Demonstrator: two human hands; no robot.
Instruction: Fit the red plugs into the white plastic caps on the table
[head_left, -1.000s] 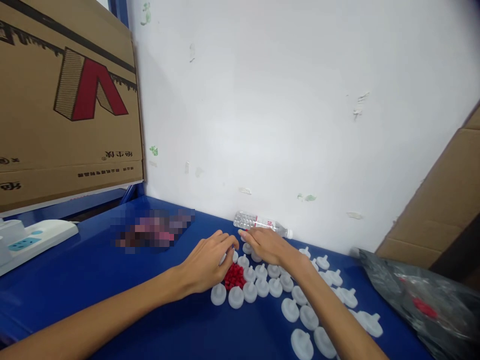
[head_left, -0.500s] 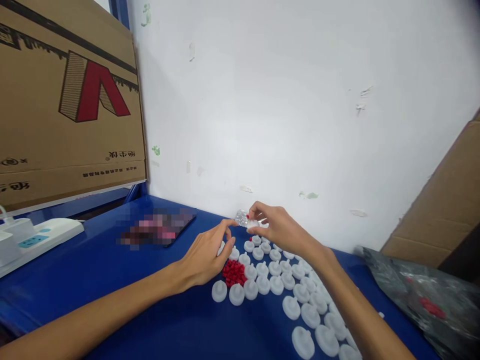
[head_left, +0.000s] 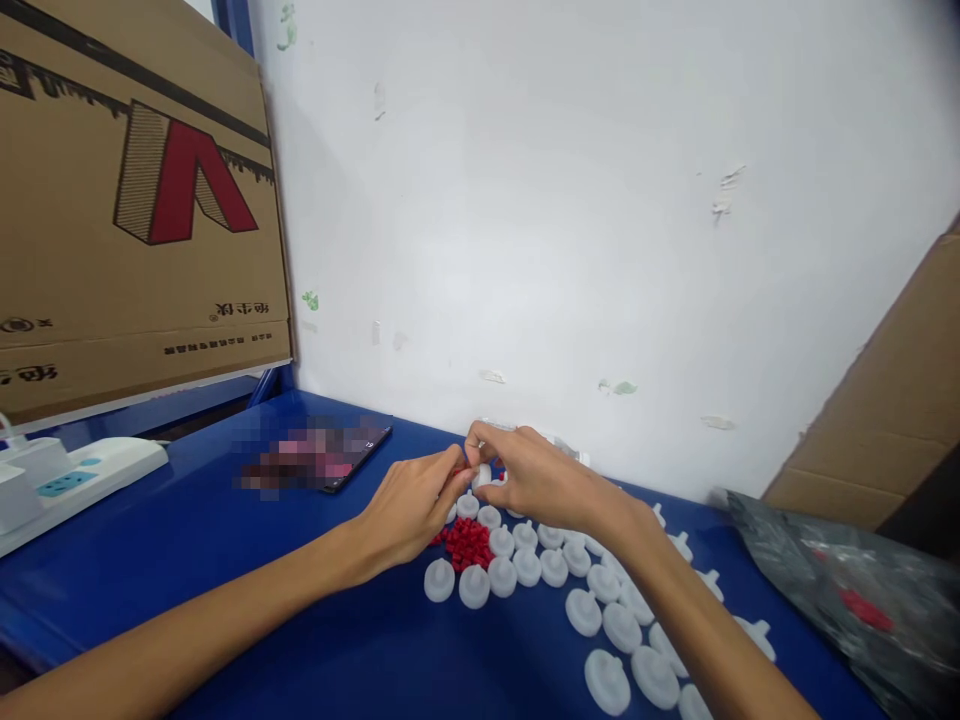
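Note:
My right hand (head_left: 536, 478) pinches a small white plastic disc (head_left: 481, 478) with a stem-like nub, held tilted above the table. My left hand (head_left: 411, 505) meets it from the left, thumb and index finger pressed together at the disc's edge. Whatever sits between those left fingertips is too small and hidden to make out. Below the hands lies a heap of small red pieces (head_left: 469, 545). Around it and off to the right, several like white discs (head_left: 553, 568) stand nub-up, some of them hidden by my right forearm.
A phone (head_left: 330, 458) lies on the blue table (head_left: 300, 610) at the left, near a white power strip (head_left: 90, 485). A printed cardboard box (head_left: 67, 200) stands behind. At the right is a grey plastic bag (head_left: 847, 600). The white wall (head_left: 525, 200) closes off the back.
My right hand has moved left and slightly down with the white disc, bringing it to my left fingertips. My left thumb and index finger have closed together.

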